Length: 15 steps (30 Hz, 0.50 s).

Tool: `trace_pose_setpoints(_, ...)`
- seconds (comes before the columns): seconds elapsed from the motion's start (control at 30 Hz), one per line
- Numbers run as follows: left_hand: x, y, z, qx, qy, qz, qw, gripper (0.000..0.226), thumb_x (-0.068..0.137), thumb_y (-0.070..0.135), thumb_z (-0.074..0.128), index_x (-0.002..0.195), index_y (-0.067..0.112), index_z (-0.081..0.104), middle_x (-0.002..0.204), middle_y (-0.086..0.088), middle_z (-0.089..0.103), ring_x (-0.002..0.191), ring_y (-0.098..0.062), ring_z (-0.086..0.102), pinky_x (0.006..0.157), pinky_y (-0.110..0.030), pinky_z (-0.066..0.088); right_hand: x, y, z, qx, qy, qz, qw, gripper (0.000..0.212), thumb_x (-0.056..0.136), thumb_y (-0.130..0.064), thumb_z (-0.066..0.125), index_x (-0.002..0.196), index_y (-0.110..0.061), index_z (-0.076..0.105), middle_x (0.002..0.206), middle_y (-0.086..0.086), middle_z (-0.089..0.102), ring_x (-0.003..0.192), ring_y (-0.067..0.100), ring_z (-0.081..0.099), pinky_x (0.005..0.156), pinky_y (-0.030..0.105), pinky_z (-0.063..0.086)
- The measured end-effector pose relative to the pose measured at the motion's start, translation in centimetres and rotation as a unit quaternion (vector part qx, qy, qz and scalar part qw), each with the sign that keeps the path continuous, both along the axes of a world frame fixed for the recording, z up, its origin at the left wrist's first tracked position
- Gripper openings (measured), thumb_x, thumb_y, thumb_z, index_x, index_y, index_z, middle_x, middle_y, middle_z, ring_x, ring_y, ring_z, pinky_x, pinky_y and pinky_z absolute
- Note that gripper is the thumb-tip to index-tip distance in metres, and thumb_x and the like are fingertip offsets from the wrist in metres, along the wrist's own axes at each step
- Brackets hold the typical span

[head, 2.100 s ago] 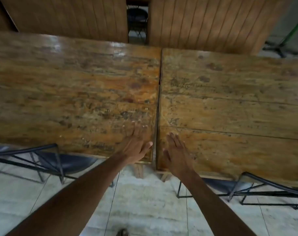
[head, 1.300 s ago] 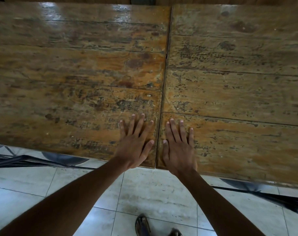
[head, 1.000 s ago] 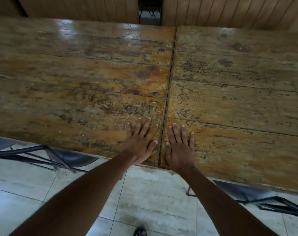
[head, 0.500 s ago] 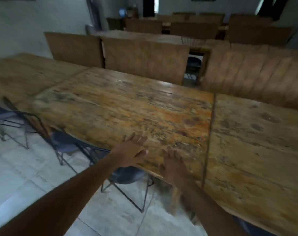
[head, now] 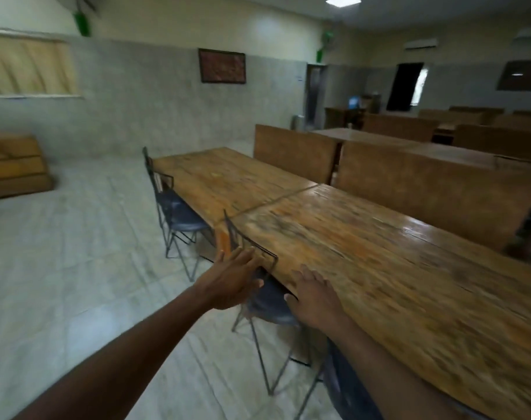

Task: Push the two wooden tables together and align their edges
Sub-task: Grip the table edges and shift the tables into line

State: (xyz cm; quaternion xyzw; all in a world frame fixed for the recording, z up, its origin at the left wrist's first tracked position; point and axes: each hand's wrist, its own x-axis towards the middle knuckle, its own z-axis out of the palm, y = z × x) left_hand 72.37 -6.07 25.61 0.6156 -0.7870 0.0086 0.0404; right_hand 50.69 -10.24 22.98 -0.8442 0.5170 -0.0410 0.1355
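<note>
Two worn wooden tables stand end to end, the near table (head: 394, 277) and the far table (head: 224, 180), with a thin dark seam between them. Their tops look level where they meet. My right hand (head: 317, 300) lies flat on the near table's front edge, fingers spread and holding nothing. My left hand (head: 232, 281) hovers just off that edge with its fingers open. They reach to the top rail of a wire chair's back (head: 252, 247). Motion blur hides whether they touch it.
A wire-framed chair with a dark seat (head: 268, 301) is tucked under the near table below my hands. A second chair (head: 179, 216) sits at the far table. Wooden benches and more tables (head: 409, 180) fill the right. Tiled floor (head: 76, 268) spreads to the left.
The view has swung left and up, from the seam between my hands to the room. Both hands have slid left along the table's front edge, and the left hand has come off the top.
</note>
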Motion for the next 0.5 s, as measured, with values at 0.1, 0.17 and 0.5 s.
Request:
trace_pose_setpoints(0.1,6.7,-1.7,0.5,-0.017,-0.001,0.029,0.999,0.079,0.091,0.066,0.016,0.155,0.021,0.028,0.166,-0.013,0.021,0.152,-0.035,0.017,0.117,-0.063,0.024,6.3,-2.5,1.0,-0.006,-0.007,0.038,0.999,0.063,0.101,-0.042,0.047,0.155,-0.016,0.026,0.165,0.008,0.02,0.147,0.035,0.026,0.114,0.05,0.034)
trace_pose_setpoints(0.17,10.7,-3.7,-0.4,-0.01,0.005,0.048,0.999,0.066,0.1,0.06,0.029,0.155,0.024,0.027,0.167,-0.011,0.019,0.153,-0.035,0.015,0.118,-0.064,0.022,10.0,-4.8,0.9,-0.004,-0.012,0.056,0.998,0.062,0.101,-0.041,0.048,0.154,-0.015,0.028,0.163,0.008,0.025,0.143,0.034,0.032,0.109,0.048,0.04)
trace_pose_setpoints(0.5,27.1,-21.5,-2.8,0.024,-0.026,0.069,0.997,0.08,0.09,0.072,0.016,0.155,0.027,0.025,0.169,-0.011,0.014,0.154,-0.032,0.011,0.119,-0.064,0.02,28.4,-25.2,-3.9,-0.005,-0.082,0.096,0.992,0.064,0.097,-0.038,0.053,0.152,-0.016,0.03,0.152,0.006,0.043,0.127,0.029,0.053,0.093,0.042,0.051)
